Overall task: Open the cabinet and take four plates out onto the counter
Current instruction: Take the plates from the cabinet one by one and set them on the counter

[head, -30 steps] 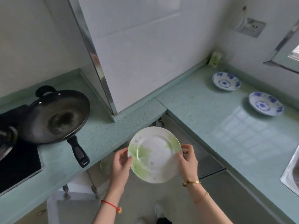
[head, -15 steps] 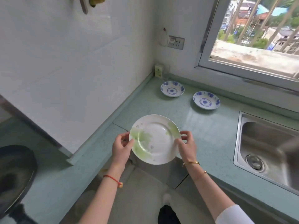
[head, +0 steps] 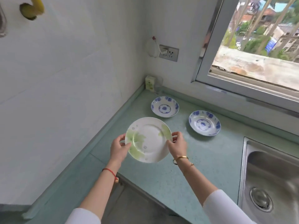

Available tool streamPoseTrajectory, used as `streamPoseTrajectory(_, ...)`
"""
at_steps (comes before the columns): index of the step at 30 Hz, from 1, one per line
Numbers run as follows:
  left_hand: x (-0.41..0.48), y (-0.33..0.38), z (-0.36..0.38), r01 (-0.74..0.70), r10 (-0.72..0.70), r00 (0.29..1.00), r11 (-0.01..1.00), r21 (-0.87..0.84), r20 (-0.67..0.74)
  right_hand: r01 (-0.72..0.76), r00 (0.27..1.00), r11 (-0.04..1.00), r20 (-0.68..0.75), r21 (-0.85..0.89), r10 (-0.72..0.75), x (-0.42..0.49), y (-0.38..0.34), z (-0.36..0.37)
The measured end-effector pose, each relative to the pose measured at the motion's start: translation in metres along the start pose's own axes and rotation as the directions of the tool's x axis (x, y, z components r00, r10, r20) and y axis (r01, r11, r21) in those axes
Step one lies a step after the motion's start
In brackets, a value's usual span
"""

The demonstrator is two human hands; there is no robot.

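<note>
Above counter [head: 202, 160], fingers [head: 127, 145] pinching green-leaf plate [head: 148, 139].

Glossy glazed ceramic plate [head: 148, 139], speckled smooth counter [head: 202, 159], brushed stainless-steel sink [head: 271, 175], glossy wall tiles [head: 64, 78].

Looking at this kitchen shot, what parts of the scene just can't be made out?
All in the head view:
- Cabinet: out of frame below the counter, so whether it is open cannot be told.
- Green plate: its underside faces away; whether it touches the counter is unclear.
- Sink: cut off by the right edge.
- Small carton in the corner: print too small to read.
- Yellow object: cut off by the top edge.
</note>
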State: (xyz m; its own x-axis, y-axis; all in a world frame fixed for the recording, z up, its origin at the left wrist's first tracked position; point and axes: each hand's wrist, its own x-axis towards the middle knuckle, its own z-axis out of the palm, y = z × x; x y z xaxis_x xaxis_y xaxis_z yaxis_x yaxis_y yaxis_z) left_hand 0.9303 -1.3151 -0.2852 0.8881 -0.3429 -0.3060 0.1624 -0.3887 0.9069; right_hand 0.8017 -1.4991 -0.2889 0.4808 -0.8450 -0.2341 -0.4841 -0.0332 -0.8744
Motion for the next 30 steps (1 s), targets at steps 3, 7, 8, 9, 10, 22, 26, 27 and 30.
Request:
streamPoseTrajectory(3, 0.033, -0.009, 0.008, 0.031, -0.035, 0.998, 0.997, 0.071, 0.052, -0.055, 0.998, 0.995, 0.014, -0.078, 0.056, 0.029, 0.009, 0.018)
streamPoseTrajectory(7, 0.067, -0.026, 0.014, 0.068, -0.093, 0.986, 0.981, 0.180, 0.135, -0.144, 0.989, 0.976, 0.020, -0.165, 0.149, 0.057, 0.026, 0.040)
streamPoseTrajectory(8, 0.075, -0.029, 0.015, 0.071, -0.104, 0.982, 0.975, 0.210, 0.155, -0.165, 0.985, 0.971, 0.020, -0.174, 0.171, 0.061, 0.030, 0.045)
streamPoseTrajectory(9, 0.081, -0.032, 0.016, 0.073, -0.114, 0.979, 0.970, 0.231, 0.169, -0.180, 0.982, 0.967, 0.021, -0.180, 0.187, 0.065, 0.034, 0.050)
streamPoseTrajectory(10, 0.086, -0.036, 0.017, 0.078, -0.124, 0.976, 0.967, 0.242, 0.181, -0.192, 0.980, 0.963, 0.019, -0.190, 0.199, 0.068, 0.038, 0.054)
streamPoseTrajectory(22, 0.101, -0.056, 0.011, 0.159, -0.203, 0.959, 0.963, 0.218, 0.200, -0.263, 0.963, 0.931, -0.014, -0.254, 0.269, 0.070, 0.053, 0.085)
streamPoseTrajectory(26, 0.100, -0.057, 0.007, 0.167, -0.215, 0.950, 0.963, 0.212, 0.225, -0.257, 0.965, 0.919, -0.026, -0.299, 0.262, 0.068, 0.052, 0.086)
streamPoseTrajectory(27, 0.100, -0.056, 0.006, 0.164, -0.213, 0.949, 0.963, 0.214, 0.233, -0.257, 0.965, 0.916, -0.026, -0.308, 0.262, 0.067, 0.051, 0.086)
streamPoseTrajectory(30, 0.096, -0.051, 0.000, 0.169, -0.213, 0.952, 0.964, 0.204, 0.218, -0.252, 0.967, 0.910, -0.044, -0.330, 0.252, 0.064, 0.046, 0.084)
